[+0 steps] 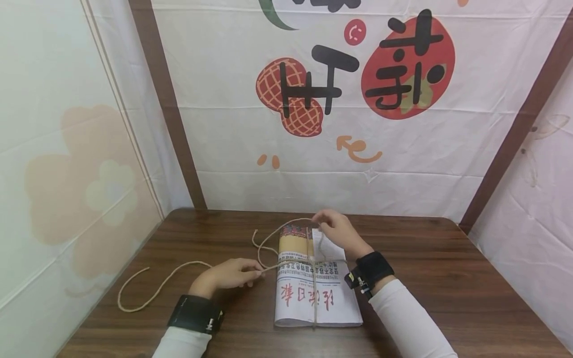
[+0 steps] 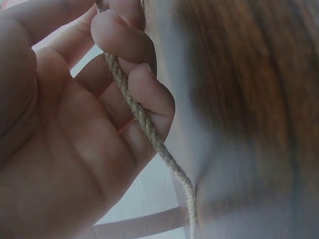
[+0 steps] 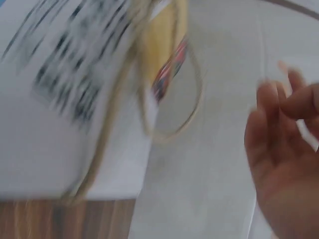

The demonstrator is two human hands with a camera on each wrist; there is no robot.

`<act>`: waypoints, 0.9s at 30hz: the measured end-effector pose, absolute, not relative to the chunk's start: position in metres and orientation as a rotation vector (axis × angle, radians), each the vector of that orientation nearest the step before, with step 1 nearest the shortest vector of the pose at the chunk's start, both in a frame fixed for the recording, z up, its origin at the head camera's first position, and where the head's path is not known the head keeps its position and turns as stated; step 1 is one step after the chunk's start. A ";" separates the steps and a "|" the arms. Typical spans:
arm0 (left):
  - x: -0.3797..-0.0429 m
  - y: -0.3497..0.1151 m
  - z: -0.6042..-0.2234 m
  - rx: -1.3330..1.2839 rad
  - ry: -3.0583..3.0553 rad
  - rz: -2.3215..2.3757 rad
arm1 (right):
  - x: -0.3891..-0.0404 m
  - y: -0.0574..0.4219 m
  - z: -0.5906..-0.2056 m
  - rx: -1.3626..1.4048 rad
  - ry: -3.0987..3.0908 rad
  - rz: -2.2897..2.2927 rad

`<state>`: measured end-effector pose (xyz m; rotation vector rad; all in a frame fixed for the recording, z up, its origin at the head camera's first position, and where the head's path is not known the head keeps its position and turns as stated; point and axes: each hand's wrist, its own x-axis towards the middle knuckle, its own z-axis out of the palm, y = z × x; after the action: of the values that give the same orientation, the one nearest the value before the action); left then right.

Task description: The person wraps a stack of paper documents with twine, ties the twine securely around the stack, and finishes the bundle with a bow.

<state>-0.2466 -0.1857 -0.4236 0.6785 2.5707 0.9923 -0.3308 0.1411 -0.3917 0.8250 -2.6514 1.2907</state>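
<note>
A folded newspaper bundle (image 1: 295, 293) lies on the table with twine (image 1: 315, 293) running lengthwise and crosswise over it. My left hand (image 1: 233, 273), at the bundle's left side, pinches the twine between thumb and fingers. In the left wrist view the twine (image 2: 142, 117) crosses the curled fingers (image 2: 149, 92) and hangs down past them. My right hand (image 1: 340, 231) is over the bundle's far edge, beside a raised loop of twine. The right wrist view shows that loop (image 3: 197, 99) apart from the right hand (image 3: 284, 144), whose fingers are loosely bent with nothing visible between them.
A loose tail of twine (image 1: 167, 278) curves across the brown wooden table (image 1: 429, 288) at left. Another short end (image 1: 255, 237) curls by the bundle's far left corner. A printed white cloth (image 1: 233, 124) hangs behind the table, with more cloth at both sides.
</note>
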 end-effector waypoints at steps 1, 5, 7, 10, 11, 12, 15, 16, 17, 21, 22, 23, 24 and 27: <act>-0.247 -0.186 -0.423 0.682 2.572 0.990 | -0.331 0.145 -0.394 0.747 -2.687 1.249; -0.246 -0.186 -0.423 0.690 2.576 0.979 | -0.332 0.154 -0.405 0.547 -2.967 1.040; -0.245 -0.186 -0.423 0.689 2.576 0.979 | -0.331 0.155 -0.410 0.510 -3.119 0.943; -0.245 -0.185 -0.423 0.684 2.573 0.984 | -0.328 0.151 -0.417 0.474 -3.242 0.849; -0.244 -0.185 -0.423 0.683 2.572 0.986 | -0.328 0.150 -0.418 0.473 -3.253 0.837; -0.244 -0.184 -0.423 0.681 2.571 0.987 | -0.328 0.149 -0.419 0.478 -3.256 0.818; -0.245 -0.183 -0.424 0.681 2.569 0.990 | -0.329 0.147 -0.422 0.509 -3.238 0.799; -0.245 -0.183 -0.424 0.684 2.568 0.991 | -0.330 0.147 -0.422 0.532 -3.226 0.801; -0.245 -0.183 -0.425 0.684 2.568 0.990 | -0.330 0.147 -0.422 0.551 -3.212 0.806; -0.246 -0.182 -0.426 0.689 2.571 0.980 | -0.329 0.148 -0.422 0.584 -3.172 0.900; -0.246 -0.182 -0.426 0.686 2.573 0.978 | -0.328 0.148 -0.422 0.587 -3.162 0.927; -0.246 -0.182 -0.426 0.683 2.576 0.975 | -0.328 0.148 -0.422 0.585 -3.155 0.952; -0.246 -0.182 -0.427 0.681 2.578 0.975 | -0.327 0.148 -0.422 0.588 -3.151 0.982; -0.246 -0.181 -0.427 0.672 2.585 0.981 | -0.326 0.149 -0.422 0.624 -3.137 1.037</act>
<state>-0.2457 -0.1812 -0.4272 0.6721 2.5849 0.9806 -0.3257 0.1492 -0.4218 0.6244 -3.1372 1.0373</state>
